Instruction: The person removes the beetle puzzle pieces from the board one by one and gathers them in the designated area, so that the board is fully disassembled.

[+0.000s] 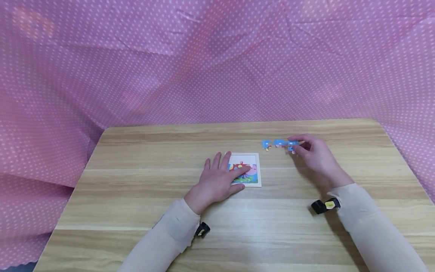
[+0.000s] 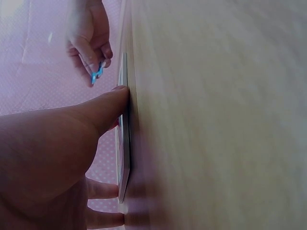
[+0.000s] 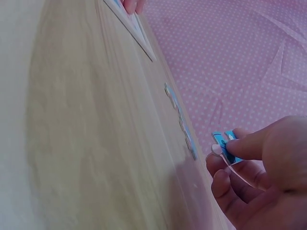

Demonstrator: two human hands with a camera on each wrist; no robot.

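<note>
A square picture puzzle tray (image 1: 259, 172) with a white frame lies on the table. Its lower part carries a colourful picture; the upper part shows bare white. My left hand (image 1: 215, 181) rests on the tray's left side, fingers spread and straight, partly covering the picture. Up and to the right, my right hand (image 1: 317, 156) pinches a blue jigsaw piece (image 3: 218, 139) between thumb and fingers, raised above the table. Beside that hand, several loose blue jigsaw pieces (image 1: 266, 144) lie in a row behind the tray's right corner.
The wooden table (image 1: 136, 181) has rounded far corners. A pink polka-dot cloth (image 1: 217, 68) hangs behind it and along both sides. Each wrist wears a black strap-mounted device, one on the left wrist (image 1: 202, 229) and one on the right (image 1: 319, 206).
</note>
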